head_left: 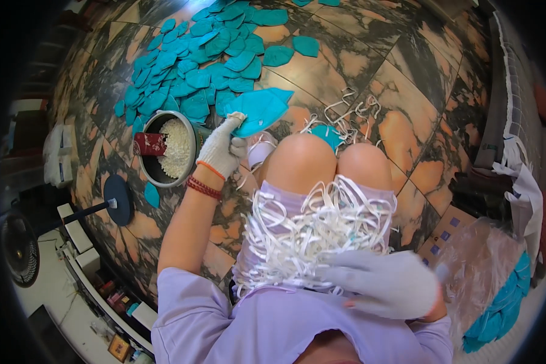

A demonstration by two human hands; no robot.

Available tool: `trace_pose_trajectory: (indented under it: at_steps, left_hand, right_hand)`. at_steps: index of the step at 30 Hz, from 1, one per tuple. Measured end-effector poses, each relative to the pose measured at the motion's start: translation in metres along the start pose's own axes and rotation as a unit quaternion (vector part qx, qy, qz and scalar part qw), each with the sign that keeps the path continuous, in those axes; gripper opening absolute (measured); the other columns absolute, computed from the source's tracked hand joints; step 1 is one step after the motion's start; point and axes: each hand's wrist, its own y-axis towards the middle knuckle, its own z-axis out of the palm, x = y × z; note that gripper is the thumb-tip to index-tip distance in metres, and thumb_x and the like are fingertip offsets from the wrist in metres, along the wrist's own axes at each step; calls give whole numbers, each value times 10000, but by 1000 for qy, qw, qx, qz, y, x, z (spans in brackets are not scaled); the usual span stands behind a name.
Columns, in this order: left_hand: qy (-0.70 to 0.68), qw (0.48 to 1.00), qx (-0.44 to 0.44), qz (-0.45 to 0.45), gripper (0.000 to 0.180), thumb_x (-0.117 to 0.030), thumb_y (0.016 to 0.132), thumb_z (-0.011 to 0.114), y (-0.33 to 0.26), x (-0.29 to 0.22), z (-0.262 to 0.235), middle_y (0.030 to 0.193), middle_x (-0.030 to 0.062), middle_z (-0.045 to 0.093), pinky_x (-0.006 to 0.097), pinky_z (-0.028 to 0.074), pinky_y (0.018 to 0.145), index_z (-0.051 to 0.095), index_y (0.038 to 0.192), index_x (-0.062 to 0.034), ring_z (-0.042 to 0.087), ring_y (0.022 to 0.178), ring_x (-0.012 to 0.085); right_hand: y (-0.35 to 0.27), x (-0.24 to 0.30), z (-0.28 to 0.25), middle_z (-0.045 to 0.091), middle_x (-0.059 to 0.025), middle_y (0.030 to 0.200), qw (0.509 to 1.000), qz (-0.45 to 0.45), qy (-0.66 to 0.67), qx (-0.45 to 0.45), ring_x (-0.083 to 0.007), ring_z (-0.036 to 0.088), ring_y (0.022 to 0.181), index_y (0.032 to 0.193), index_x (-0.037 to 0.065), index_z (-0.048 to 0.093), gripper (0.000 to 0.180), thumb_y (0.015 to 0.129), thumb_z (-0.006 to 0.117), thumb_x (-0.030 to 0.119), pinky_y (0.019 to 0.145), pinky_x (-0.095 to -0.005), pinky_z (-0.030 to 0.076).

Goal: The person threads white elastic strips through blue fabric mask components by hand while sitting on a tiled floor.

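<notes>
**Dozens of masks spread beyond the pot**

The wide heap of teal fabric masks (188, 67) crowds the floor beyond the round metal pot of white glue (168, 147); open tile lies right of it. The pile of white elastic straps (312, 233) fills the lap nearby. The gloved left hand (223, 147) pinches one teal folded mask (259, 110) beside the pot's rim; keeping it level seems wise. The gloved right hand (385, 284) rests on the straps, its grip hidden.

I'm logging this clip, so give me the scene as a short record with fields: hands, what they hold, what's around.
left hand: gloved, shut on a teal mask above the metal pot
right hand: gloved, resting on the white elastic strips piled in the lap
pot contents: white stuff and a dark red can
floor: marble tiles, teal mask pile, loose strips
right side: clear plastic bag with teal masks
</notes>
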Motion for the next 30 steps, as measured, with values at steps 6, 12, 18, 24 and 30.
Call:
trace_pose_trajectory:
  at_steps: [6, 12, 18, 24, 30]
  left_hand:
    - [-45, 983, -28, 174, 138, -207, 907, 663, 96, -56, -5, 807, -21, 537, 179, 445, 547, 553, 982, -172, 511, 638, 74]
    - [191, 981, 21, 24, 109, -179, 910, 594, 163, 6, -40, 982, 44, 614, 235, 457, 677, 615, 981, -99, 588, 882, 159]
    - [644, 758, 87, -47, 451, -251, 819, 682, 189, 103, -30, 1082, 141, 671, 320, 474, 926, 595, 1167, 23, 640, 1025, 235]
    - [771, 622, 1, -136, 779, -386, 720, 785, 188, 124, -1, 1242, 222, 603, 352, 469, 968, 486, 1313, 23, 605, 1134, 311]
    - [812, 583, 1, 3, 794, -356, 666, 823, 189, 147, -9, 1248, 209, 584, 392, 470, 962, 480, 1309, -41, 598, 1123, 323]
  right_hand:
    - [6, -78, -58, 644, -56, 768, 867, 113, 188, -448, -72, 513, 528, 926, 31, 660, 157, 927, 546, 139, 477, -221, 385]
    - [112, -231, -52, 630, -16, 763, 829, 281, 259, -409, -56, 546, 617, 933, 42, 660, 145, 898, 557, 138, 555, -212, 435]
    - [193, -361, 16, 674, -142, 980, 924, 286, 58, -247, -312, 641, 933, 958, 86, 673, 208, 830, 572, 215, 825, -390, 504]
    - [246, -402, 39, 631, -133, 1006, 952, 154, -186, -186, -316, 599, 1013, 1076, 98, 617, 310, 768, 621, 125, 885, -429, 464]
    - [261, -403, 57, 628, -134, 1016, 938, 217, -252, -95, -292, 603, 1007, 1061, 100, 632, 282, 779, 619, 106, 865, -432, 462]
